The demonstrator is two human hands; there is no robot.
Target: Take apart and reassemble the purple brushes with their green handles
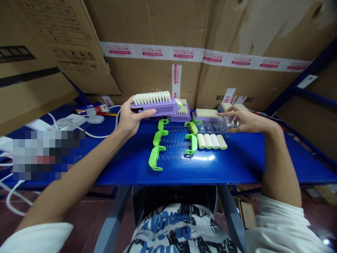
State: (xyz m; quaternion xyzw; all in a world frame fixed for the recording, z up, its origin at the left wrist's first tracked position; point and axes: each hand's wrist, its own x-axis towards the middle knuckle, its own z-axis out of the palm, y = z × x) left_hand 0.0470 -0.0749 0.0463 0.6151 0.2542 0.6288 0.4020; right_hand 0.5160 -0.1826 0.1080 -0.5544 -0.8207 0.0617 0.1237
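Observation:
My left hand (129, 117) is wrapped round a purple brush (155, 105) with white bristles on top and a green end. My right hand (244, 119) has its fingers closed on a clear plastic piece (223, 124), whose full shape I cannot make out. Just beyond that hand lies another purple brush (206, 114). In front of it stand several pale rollers (208, 141) with green ends. Between my hands, green clips (156, 158) lie on the blue table (131, 165), with metal springs (175, 144) beside them.
More purple brushes (181, 114) rest at the back against a cardboard wall (147, 77). On the left are a white computer mouse (95, 119), white cables (92, 135) and a power strip (71, 121). Blue frame posts (292, 89) bound the right side.

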